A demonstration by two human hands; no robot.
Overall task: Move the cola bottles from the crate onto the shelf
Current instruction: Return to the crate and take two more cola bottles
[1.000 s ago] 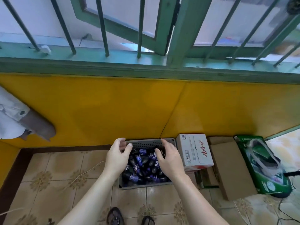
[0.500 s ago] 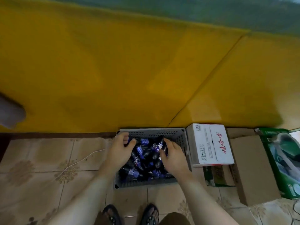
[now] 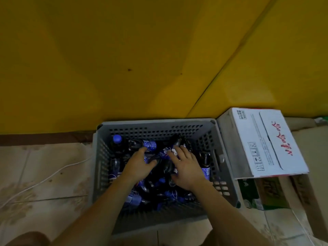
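Observation:
A grey perforated plastic crate (image 3: 156,124) stands on the tiled floor against the yellow wall. It holds several dark cola bottles (image 3: 142,145) with blue labels and blue caps, most lying jumbled, one upright at the back left. Both my hands are down inside the crate on top of the pile. My left hand (image 3: 138,166) lies palm down with its fingers stretched towards a lying bottle. My right hand (image 3: 186,169) is spread over the bottles in the middle, thumb apart, covering the ones beneath it. No shelf is in view.
A white carton with red writing (image 3: 262,142) stands right beside the crate, on top of green and brown cartons (image 3: 266,194). More flat cardboard (image 3: 312,150) lies further right. A thin white cable (image 3: 44,178) runs over the floor on the left.
The view has dropped lower and closer to the crate. Both hands have gone from the crate's rim down onto the bottles.

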